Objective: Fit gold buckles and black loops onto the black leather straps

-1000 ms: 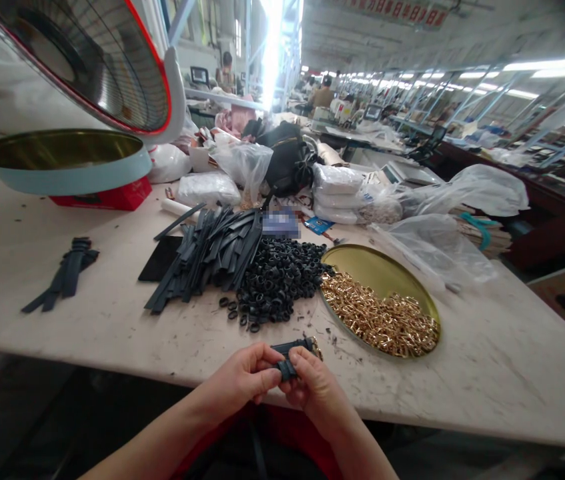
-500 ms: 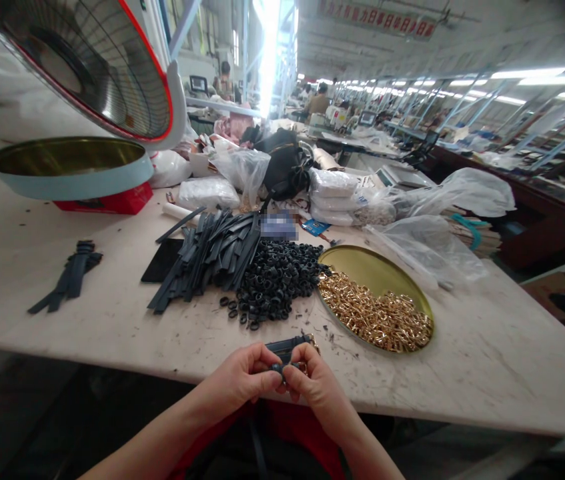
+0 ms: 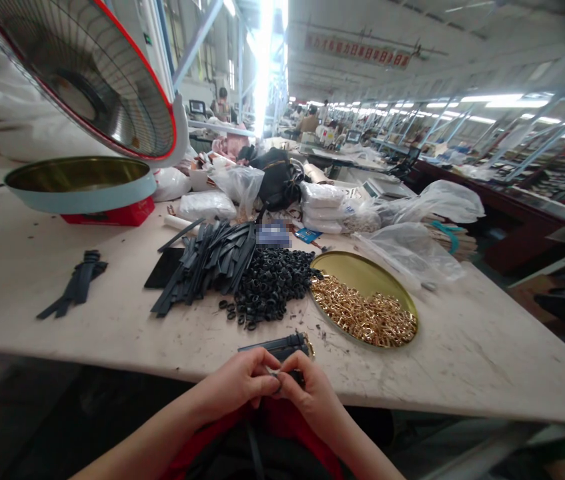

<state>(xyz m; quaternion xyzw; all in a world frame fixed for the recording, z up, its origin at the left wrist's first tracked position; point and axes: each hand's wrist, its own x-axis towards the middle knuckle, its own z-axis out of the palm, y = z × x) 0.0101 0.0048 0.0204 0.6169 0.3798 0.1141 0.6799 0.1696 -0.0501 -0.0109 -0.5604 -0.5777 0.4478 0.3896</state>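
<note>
My left hand [image 3: 239, 381] and my right hand [image 3: 309, 393] meet at the table's near edge, fingers pinched together on a dark strap [image 3: 277, 347] with a gold buckle at its right end. Beyond them lies a heap of small black rubber loops [image 3: 271, 285]. A pile of dark straps [image 3: 209, 261] sits left of the loops. To the right, a gold round tray [image 3: 362, 270] holds several gold buckles [image 3: 365, 317].
A few joined straps [image 3: 78, 285] lie at the left. A pale blue tin [image 3: 79, 183] on a red box and a big round heater [image 3: 87, 73] stand at the back left. Plastic bags [image 3: 412, 243] and packets crowd the back. Other people work far behind.
My hands have drawn slightly nearer to me and lower over the table edge, still pinching the strap. The view has tilted a little; the table's things have not moved.
</note>
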